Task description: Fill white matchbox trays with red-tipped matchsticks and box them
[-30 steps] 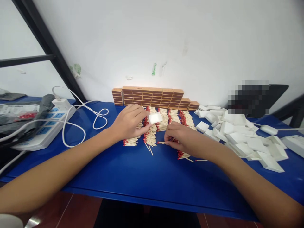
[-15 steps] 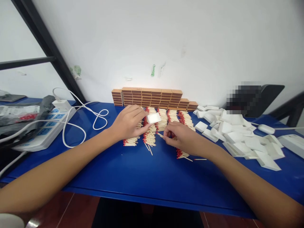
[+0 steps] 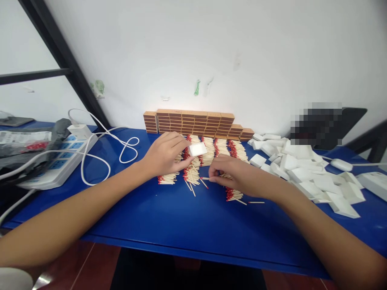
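My left hand (image 3: 165,154) is closed on a small white matchbox tray (image 3: 198,149), gripped at its left end above the rows of matches. My right hand (image 3: 226,174) is pinched, and a match (image 3: 204,178) sticks out to the left from its fingertips, red head outward. Just below that one, another match (image 3: 204,184) slants down; whether it lies on the table or hangs from the fingers I cannot tell. Red-headed matches (image 3: 191,175) are heaped in several rows under and around both hands, partly hidden by them.
Brown matchboxes (image 3: 193,123) are stacked against the wall. White trays (image 3: 305,173) form a loose pile on the right of the blue table (image 3: 181,225). A power strip (image 3: 65,161) and white cable (image 3: 109,169) lie at left. One match (image 3: 256,202) lies apart.
The match at my right fingertips has turned from slanting to nearly level, and a second match now shows below it. My left hand keeps its hold on the tray. The view has shifted slightly.
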`<state>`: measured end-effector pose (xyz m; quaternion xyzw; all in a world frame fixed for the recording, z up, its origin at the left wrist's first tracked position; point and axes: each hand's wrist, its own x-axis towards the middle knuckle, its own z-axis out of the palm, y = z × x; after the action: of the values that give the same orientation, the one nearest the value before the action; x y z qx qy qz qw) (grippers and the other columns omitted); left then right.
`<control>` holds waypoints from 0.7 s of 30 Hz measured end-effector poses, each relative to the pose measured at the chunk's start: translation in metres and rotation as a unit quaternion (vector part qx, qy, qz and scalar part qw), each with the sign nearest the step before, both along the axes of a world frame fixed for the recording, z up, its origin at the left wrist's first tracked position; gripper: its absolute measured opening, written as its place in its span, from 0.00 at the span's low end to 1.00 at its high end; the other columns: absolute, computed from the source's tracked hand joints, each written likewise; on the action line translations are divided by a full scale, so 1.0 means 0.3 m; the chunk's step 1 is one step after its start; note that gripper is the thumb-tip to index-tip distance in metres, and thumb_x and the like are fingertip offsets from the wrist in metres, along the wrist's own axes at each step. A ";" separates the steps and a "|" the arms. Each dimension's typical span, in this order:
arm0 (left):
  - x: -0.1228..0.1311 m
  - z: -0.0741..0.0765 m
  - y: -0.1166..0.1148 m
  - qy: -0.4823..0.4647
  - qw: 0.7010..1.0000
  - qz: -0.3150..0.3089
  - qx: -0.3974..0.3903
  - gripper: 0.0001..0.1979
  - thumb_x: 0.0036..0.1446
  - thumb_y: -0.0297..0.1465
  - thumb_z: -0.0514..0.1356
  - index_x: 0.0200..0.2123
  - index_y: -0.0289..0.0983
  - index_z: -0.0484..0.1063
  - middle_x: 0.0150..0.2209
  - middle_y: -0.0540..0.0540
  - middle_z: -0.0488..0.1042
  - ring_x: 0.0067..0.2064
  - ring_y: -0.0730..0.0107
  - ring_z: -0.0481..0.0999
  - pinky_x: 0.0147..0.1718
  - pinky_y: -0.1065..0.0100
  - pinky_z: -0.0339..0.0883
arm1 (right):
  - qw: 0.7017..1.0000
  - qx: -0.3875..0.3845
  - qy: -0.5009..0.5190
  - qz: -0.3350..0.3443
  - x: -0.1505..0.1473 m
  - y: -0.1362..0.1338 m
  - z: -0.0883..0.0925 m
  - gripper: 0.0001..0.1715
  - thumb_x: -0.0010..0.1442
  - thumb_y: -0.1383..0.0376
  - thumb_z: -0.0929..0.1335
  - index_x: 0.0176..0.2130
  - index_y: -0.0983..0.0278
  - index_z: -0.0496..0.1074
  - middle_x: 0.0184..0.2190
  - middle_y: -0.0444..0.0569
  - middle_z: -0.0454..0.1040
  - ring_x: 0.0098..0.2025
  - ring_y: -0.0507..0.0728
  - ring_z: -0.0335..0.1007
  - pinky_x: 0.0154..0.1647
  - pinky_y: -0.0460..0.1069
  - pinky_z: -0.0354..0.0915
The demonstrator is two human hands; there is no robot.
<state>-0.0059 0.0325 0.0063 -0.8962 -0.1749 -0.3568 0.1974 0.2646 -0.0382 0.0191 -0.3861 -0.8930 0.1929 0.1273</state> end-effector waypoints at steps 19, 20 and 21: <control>0.000 -0.009 0.002 0.012 1.000 -0.001 -0.002 0.14 0.66 0.38 0.63 0.47 0.34 0.75 0.40 0.40 0.81 0.41 0.58 0.79 0.40 0.58 0.71 | 0.999 -0.006 -0.003 0.045 -0.024 -0.014 -0.029 0.08 0.72 0.63 0.67 0.42 0.60 0.76 0.42 0.52 0.75 0.45 0.60 0.68 0.47 0.54 0.64; 0.000 -0.010 0.002 0.013 1.000 -0.001 -0.002 0.14 0.66 0.38 0.63 0.47 0.34 0.75 0.39 0.41 0.81 0.41 0.58 0.79 0.40 0.58 0.71 | 0.999 -0.008 -0.007 0.039 -0.024 -0.014 -0.028 0.08 0.72 0.63 0.67 0.41 0.60 0.76 0.41 0.51 0.75 0.45 0.60 0.67 0.46 0.54 0.64; -0.001 -0.010 0.002 0.014 1.000 -0.001 -0.003 0.14 0.66 0.39 0.63 0.47 0.34 0.75 0.39 0.41 0.81 0.41 0.58 0.79 0.40 0.58 0.71 | 0.999 -0.012 -0.011 0.031 -0.023 -0.015 -0.027 0.08 0.72 0.62 0.67 0.40 0.60 0.75 0.40 0.51 0.74 0.44 0.59 0.67 0.44 0.54 0.64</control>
<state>-0.0061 0.0332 0.0034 -0.9017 -0.1726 -0.3442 0.1965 0.2577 -0.0428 0.0109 -0.3619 -0.9035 0.2033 0.1065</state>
